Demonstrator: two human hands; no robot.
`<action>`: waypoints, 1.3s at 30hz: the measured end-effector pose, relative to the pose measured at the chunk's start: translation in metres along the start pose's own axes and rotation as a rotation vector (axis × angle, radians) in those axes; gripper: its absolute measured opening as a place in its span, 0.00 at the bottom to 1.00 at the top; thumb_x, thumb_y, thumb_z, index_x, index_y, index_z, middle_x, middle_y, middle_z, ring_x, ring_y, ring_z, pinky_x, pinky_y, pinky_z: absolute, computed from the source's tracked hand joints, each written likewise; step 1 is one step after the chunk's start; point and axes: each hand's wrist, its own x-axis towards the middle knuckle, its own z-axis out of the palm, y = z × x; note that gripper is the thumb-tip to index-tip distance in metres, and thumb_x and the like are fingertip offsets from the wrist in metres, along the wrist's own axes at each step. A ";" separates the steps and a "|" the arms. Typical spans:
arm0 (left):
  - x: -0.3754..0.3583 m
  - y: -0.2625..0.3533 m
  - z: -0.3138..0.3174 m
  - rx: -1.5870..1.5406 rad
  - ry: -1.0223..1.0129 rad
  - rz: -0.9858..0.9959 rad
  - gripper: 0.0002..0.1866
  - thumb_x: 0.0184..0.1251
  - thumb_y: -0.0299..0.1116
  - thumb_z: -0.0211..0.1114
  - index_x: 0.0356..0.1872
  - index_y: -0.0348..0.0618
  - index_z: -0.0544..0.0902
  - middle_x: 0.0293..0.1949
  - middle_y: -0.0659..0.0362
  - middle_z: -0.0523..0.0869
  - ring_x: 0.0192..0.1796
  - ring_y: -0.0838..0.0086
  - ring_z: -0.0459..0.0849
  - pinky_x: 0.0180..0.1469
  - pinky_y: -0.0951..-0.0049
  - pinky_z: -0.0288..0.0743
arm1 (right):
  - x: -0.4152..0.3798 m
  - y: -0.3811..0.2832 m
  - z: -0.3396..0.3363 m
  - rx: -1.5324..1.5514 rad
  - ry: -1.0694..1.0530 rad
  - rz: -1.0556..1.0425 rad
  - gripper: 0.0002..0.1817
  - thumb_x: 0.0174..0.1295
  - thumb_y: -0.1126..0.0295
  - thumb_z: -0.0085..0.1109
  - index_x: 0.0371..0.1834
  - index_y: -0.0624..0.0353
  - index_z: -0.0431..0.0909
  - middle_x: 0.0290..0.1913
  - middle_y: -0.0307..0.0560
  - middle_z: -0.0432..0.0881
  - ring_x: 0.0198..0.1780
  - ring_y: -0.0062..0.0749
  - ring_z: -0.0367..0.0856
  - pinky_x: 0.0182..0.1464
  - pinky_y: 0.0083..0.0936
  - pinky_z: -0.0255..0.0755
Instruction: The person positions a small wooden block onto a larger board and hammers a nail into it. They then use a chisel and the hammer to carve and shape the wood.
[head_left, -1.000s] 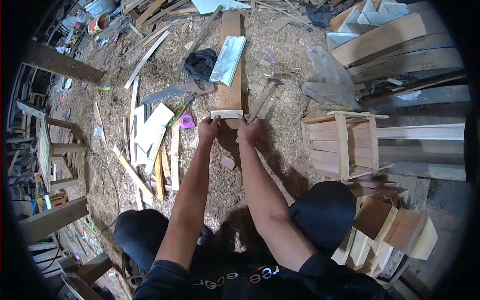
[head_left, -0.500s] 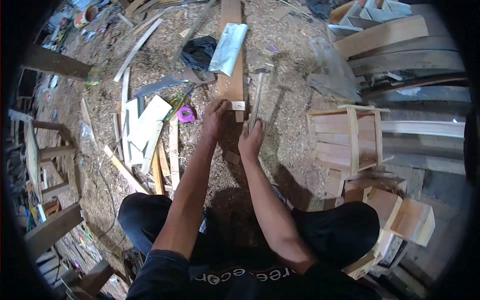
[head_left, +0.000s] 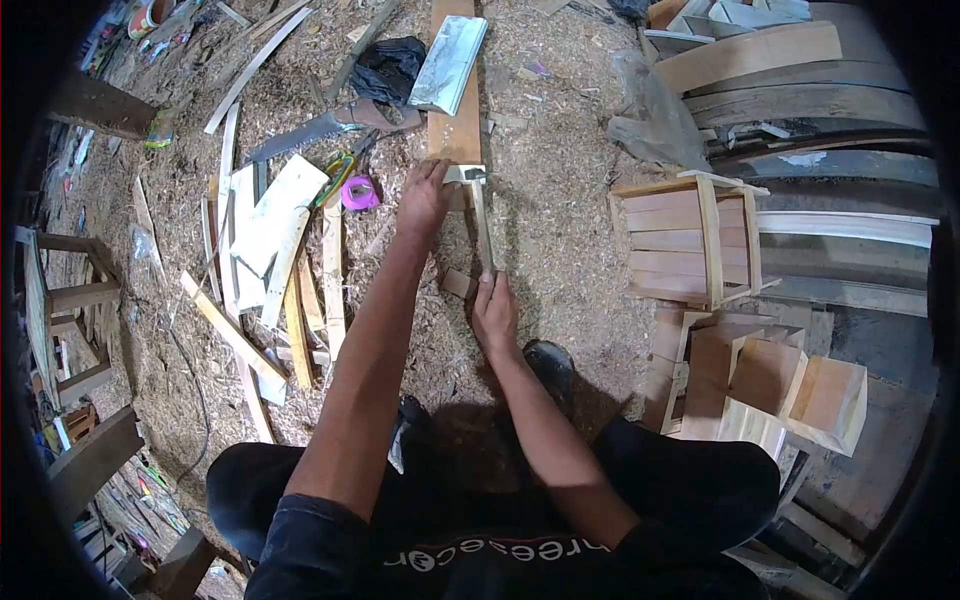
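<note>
My right hand (head_left: 495, 318) is closed round the lower end of a hammer (head_left: 484, 235), whose handle points away from me. The hammer's head rests at or just over the right end of a small pale wood strip (head_left: 456, 173). My left hand (head_left: 425, 198) grips the strip's left end, fingers curled over it. The strip lies across the near end of a long brown board (head_left: 454, 138). Any nail under the hammer head is hidden. Farther up the board lies a whitish wooden block (head_left: 449, 65).
Left of the board are a handsaw (head_left: 310, 135), a pink tape measure (head_left: 359, 193), yellow-green handled pliers (head_left: 338, 178), a black plastic bag (head_left: 388, 70) and scattered wood strips (head_left: 333, 275). Slatted wooden boxes (head_left: 665, 240) stand at right. Wood shavings cover the ground.
The hammer head has swung down from a raised position right of the strip onto the strip's right end. My right hand is lower in view. The whole view has shifted slightly.
</note>
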 end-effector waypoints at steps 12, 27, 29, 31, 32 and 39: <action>-0.004 -0.009 0.008 0.051 -0.005 0.026 0.23 0.64 0.34 0.69 0.58 0.37 0.80 0.59 0.44 0.82 0.62 0.47 0.78 0.67 0.56 0.70 | 0.013 0.010 -0.016 -0.075 -0.011 0.068 0.17 0.76 0.55 0.45 0.45 0.60 0.69 0.29 0.68 0.82 0.33 0.70 0.81 0.33 0.58 0.72; -0.003 -0.032 0.002 -0.155 -0.061 0.063 0.21 0.64 0.27 0.63 0.59 0.41 0.80 0.60 0.42 0.80 0.62 0.46 0.78 0.66 0.57 0.73 | 0.046 0.026 -0.056 -0.117 -0.202 -0.143 0.23 0.73 0.47 0.50 0.52 0.58 0.75 0.27 0.62 0.82 0.34 0.65 0.83 0.36 0.52 0.76; -0.003 -0.029 0.003 -0.106 -0.034 0.063 0.21 0.64 0.27 0.63 0.60 0.40 0.80 0.59 0.41 0.80 0.61 0.46 0.79 0.65 0.57 0.74 | 0.047 0.028 -0.058 -0.111 -0.125 -0.135 0.21 0.71 0.47 0.52 0.51 0.54 0.77 0.28 0.59 0.83 0.34 0.60 0.85 0.36 0.51 0.77; -0.003 -0.029 -0.001 -0.135 -0.042 0.073 0.21 0.64 0.26 0.63 0.60 0.40 0.80 0.59 0.42 0.81 0.60 0.46 0.79 0.64 0.57 0.75 | 0.049 0.023 -0.067 -0.174 -0.199 -0.163 0.21 0.71 0.48 0.52 0.50 0.54 0.77 0.29 0.58 0.84 0.34 0.60 0.85 0.36 0.50 0.77; -0.003 -0.028 -0.003 -0.157 -0.049 0.087 0.21 0.63 0.25 0.64 0.59 0.40 0.80 0.59 0.42 0.81 0.59 0.45 0.80 0.63 0.58 0.76 | 0.049 0.021 -0.070 -0.230 -0.274 -0.194 0.20 0.71 0.48 0.52 0.49 0.53 0.77 0.30 0.56 0.85 0.34 0.60 0.85 0.37 0.50 0.77; -0.003 -0.023 -0.005 -0.155 -0.113 0.091 0.22 0.63 0.23 0.62 0.60 0.40 0.79 0.59 0.42 0.80 0.61 0.47 0.79 0.64 0.59 0.75 | 0.057 0.023 -0.075 -0.252 -0.198 -0.359 0.17 0.71 0.50 0.54 0.45 0.54 0.77 0.29 0.56 0.84 0.32 0.59 0.85 0.34 0.51 0.77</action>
